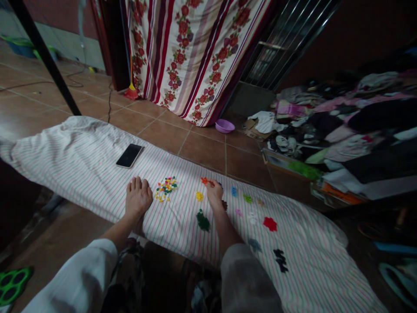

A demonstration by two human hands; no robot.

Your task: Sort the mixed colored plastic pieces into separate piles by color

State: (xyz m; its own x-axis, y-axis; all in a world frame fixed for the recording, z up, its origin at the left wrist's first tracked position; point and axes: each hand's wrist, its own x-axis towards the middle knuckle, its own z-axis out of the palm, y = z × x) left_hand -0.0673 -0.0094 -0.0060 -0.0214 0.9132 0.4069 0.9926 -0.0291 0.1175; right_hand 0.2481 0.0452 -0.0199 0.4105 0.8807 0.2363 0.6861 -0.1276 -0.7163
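My left hand lies flat on the striped cloth, its fingers stretched out. Beside it is a mixed heap of small coloured pieces, mostly yellow, white, green and red. My right hand reaches down at a small orange pile, fingertips pinched together; what they hold is too small to make out. Around this hand lie single-colour piles: yellow, dark green, blue, light green, white and red. A brown pile is partly hidden behind my wrist.
A phone lies on the cloth at the left. Nearer me on the right are grey and black piles. Beyond the cloth, a purple bowl stands on the tiled floor, with heaped clothes at the right.
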